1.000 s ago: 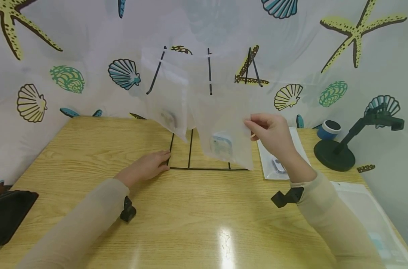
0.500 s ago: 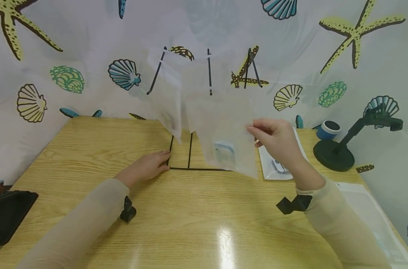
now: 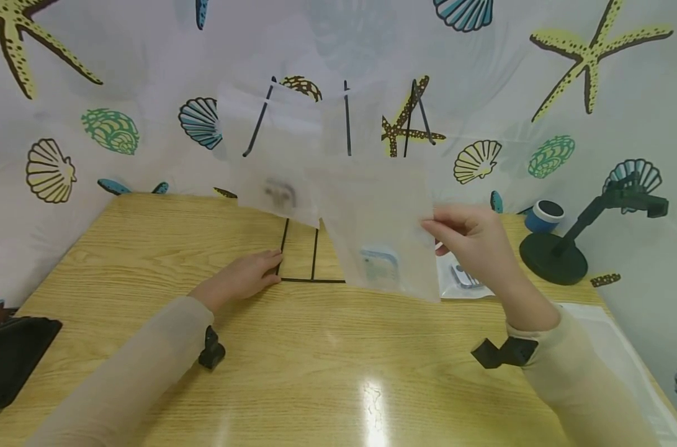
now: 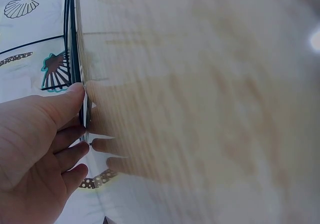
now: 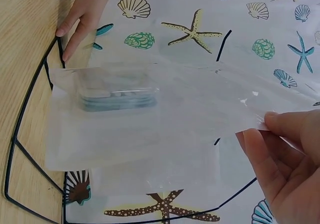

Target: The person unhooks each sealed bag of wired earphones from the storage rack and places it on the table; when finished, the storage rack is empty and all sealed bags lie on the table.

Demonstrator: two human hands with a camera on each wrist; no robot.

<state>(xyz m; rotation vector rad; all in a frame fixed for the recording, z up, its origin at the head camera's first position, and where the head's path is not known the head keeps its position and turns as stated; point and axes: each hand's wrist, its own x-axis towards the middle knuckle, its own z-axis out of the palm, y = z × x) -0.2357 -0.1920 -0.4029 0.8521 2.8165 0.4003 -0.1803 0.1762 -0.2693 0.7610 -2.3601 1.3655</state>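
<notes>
The front bag (image 3: 377,217), a translucent sheet-like bag, is at the centre of the bench (image 3: 293,360), suspended in front of the black wire rack (image 3: 314,267) and apart from the bench surface. In the head view its long axis runs roughly upright, with the lower end offset slightly to the right and pointing down. In the right wrist view the same axis lies crosswise, with the loaded end at the left. A blue-edged pack (image 3: 380,266) sits inside near the lower end. The upper edge lies at the tip of the middle hook (image 3: 347,124); whether it is clear of the hook cannot be determined. The right hand (image 3: 472,242) pinches the right edge of the front bag between thumb and fingers, with the fingertips closed together. The left hand (image 3: 246,273) is mostly extended, fingers relaxed, thumb and fingertips touching the left side of the rack base. A second bag (image 3: 279,161), containing a dark item (image 3: 280,192), hangs from the left hook, its lower edge sloping down to the right. A clear packet (image 3: 458,288) lies on the bench behind the front bag, to its right. A black stand (image 3: 555,257) and a blue jar (image 3: 543,217) stand further right.
</notes>
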